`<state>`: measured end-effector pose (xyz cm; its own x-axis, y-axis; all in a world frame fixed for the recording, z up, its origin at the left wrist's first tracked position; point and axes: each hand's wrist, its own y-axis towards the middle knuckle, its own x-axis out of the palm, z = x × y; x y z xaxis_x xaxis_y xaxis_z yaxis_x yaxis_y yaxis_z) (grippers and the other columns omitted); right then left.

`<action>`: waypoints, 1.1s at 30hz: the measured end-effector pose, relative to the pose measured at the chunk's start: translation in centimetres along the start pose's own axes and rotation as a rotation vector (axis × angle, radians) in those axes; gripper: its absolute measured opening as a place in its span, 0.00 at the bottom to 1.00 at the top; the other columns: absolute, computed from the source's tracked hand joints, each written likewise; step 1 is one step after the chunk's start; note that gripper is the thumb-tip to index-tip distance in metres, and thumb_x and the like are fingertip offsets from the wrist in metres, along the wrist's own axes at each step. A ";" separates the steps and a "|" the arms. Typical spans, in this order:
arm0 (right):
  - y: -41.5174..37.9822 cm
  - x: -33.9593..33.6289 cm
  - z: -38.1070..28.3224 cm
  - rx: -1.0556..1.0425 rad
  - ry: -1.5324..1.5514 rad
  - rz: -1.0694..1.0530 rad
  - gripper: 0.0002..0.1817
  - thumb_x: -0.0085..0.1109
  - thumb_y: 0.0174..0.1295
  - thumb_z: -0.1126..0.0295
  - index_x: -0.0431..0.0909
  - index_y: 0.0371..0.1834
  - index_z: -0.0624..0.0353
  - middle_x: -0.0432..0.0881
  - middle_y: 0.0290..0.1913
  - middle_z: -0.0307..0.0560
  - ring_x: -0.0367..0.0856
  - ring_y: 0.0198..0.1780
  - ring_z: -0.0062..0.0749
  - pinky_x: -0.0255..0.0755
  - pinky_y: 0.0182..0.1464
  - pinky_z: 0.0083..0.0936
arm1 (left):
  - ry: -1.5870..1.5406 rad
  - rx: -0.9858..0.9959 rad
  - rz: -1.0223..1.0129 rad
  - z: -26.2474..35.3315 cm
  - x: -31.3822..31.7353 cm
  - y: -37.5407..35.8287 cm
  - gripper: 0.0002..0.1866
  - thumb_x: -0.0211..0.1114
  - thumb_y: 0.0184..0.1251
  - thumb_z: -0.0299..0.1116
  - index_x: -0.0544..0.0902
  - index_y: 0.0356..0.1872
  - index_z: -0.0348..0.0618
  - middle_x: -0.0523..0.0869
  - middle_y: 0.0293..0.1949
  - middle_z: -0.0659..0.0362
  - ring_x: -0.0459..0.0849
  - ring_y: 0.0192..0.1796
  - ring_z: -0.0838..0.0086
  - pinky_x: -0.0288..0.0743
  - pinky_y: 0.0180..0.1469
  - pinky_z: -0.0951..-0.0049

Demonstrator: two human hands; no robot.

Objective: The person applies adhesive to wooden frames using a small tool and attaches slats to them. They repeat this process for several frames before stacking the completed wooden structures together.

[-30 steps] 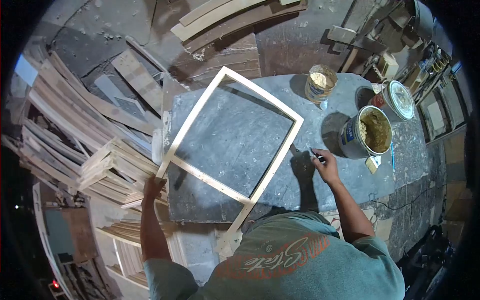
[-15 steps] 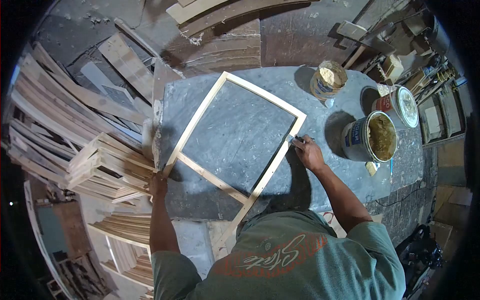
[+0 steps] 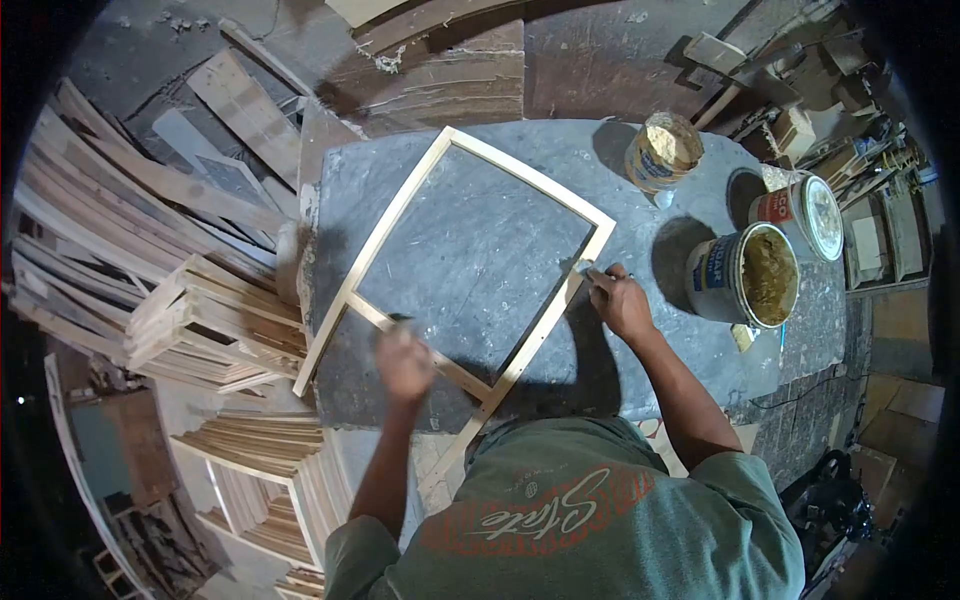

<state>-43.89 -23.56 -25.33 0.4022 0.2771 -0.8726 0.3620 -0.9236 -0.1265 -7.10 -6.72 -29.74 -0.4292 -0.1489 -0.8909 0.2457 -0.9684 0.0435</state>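
Observation:
A pale wooden frame (image 3: 530, 180) with a crossbar (image 3: 455, 371) lies tilted on the grey worktable (image 3: 480, 240). My right hand (image 3: 622, 304) is closed around a small putty knife (image 3: 588, 269), whose blade meets the frame's right rail near the upper right corner. Over the crossbar's left part is my left hand (image 3: 405, 362), smeared by motion; its fingers cannot be made out, nor whether it touches the wood.
Right of the frame stand an open can of brown paste (image 3: 768, 275), a white-lidded bucket (image 3: 822, 217) and a can of pale filler (image 3: 672, 142). Stacked wooden frames (image 3: 190, 320) and long curved boards (image 3: 120, 200) crowd the left side.
My left hand has left the frame's lower left leg and swung right, over the crossbar. My right hand stays at the right rail with the putty knife, shifted only slightly.

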 end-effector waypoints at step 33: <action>1.3 -0.2 0.8 -0.083 -0.188 -0.136 0.16 0.60 0.56 0.63 0.86 0.45 0.57 0.82 0.46 0.63 0.85 0.42 0.59 0.80 0.46 0.49 | 0.132 0.277 -0.546 13.7 5.0 -4.4 0.39 0.67 0.66 0.49 0.66 0.74 0.44 0.58 0.80 0.59 0.59 0.79 0.51 0.52 0.73 0.35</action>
<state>-44.16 -25.05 -25.73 0.1845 0.3364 -0.9235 0.4730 -0.8540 -0.2166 -22.28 -5.94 -28.18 -0.3140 0.3911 -0.8651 -0.2214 -0.9163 -0.3338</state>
